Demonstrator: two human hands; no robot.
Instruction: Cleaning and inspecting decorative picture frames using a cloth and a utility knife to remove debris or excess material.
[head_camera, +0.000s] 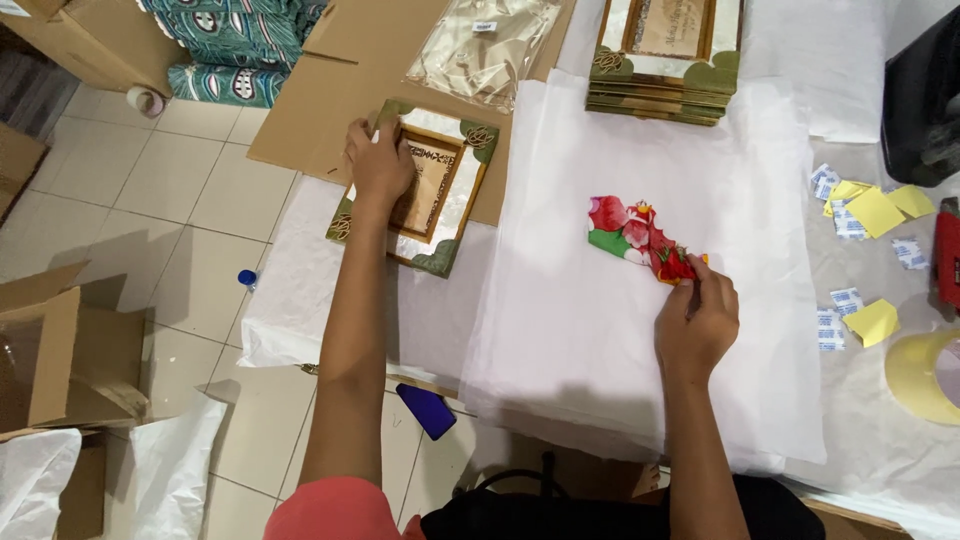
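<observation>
My left hand (378, 160) rests on a decorated wooden picture frame (440, 215) with green corner ornaments, lying partly on cardboard at the left. My right hand (697, 320) pinches the end of a folded red, pink and green floral cloth (635, 235), which lies on a stack of white tissue paper (640, 150). The two hands are far apart.
A stack of similar frames (665, 60) sits at the back. A clear plastic bag (485, 45) lies on cardboard (350, 70). Yellow notes and small white sachets (860, 215) scatter at right, beside a tape roll (925, 375). Cardboard boxes (60, 350) stand on the tiled floor.
</observation>
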